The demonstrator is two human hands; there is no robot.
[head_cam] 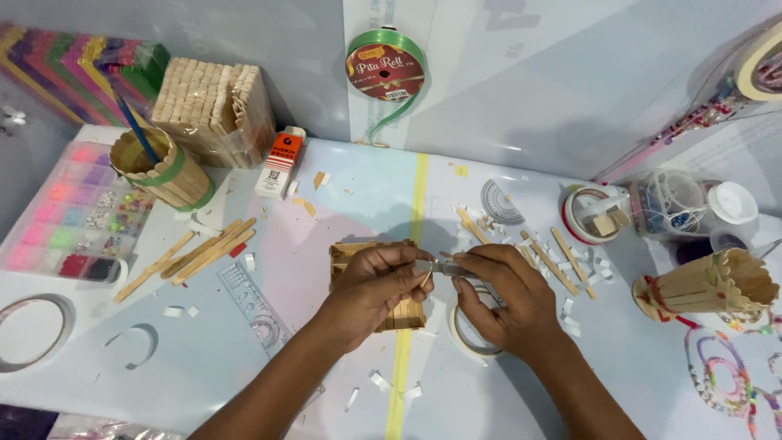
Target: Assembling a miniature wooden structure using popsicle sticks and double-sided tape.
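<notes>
A: Craft sticks, glued into a small wooden frame (383, 281), flat on the table (244, 358) under the left hand (371, 285). Light, stiff, likely brittle at the glued joints.

B: Best taken by the outer edges, then, not mid-span. And the right hand (509, 297)?

A: Curled around a slim metal tool (444, 266), perhaps tweezers or small scissors; hard to tell. Left fingers (407, 259) pinched narrow on a tiny pale scrap at its tip. Smooth metal, possibly slippery.

B: White tape roll (472, 342) just beneath the right palm; loose sticks (204, 253) well apart.
</notes>
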